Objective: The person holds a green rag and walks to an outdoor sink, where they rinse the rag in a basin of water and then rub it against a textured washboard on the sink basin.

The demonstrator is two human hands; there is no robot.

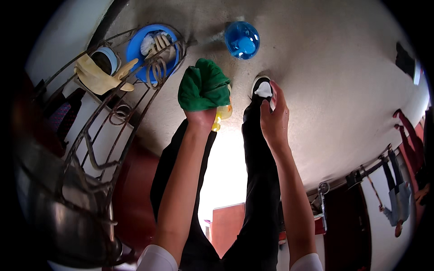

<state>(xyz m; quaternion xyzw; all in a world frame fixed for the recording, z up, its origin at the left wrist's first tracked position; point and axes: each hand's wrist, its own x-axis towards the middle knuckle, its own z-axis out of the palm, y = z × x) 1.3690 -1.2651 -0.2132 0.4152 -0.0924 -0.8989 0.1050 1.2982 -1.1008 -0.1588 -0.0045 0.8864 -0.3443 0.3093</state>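
Note:
A bunched green cloth [204,86] covers the fingers of my left hand [200,118], which grips it in front of me. Just right of that hand, partly hidden by the cloth, shows a yellow translucent bottle [224,110]; whether my hand touches it I cannot tell. My right hand [276,113] is empty, thumb and fingers spread, above my right shoe [262,86]. On the floor beyond both hands stands a glossy blue translucent container [242,40].
A metal rack [112,98] runs along the left, with a cream rubber glove [98,75] draped over it. Near its far end, a blue bucket [134,50] holds gloves and white scrubbing material. A large steel vessel [78,220] is at lower left. Two people [398,200] [412,145] stand far right.

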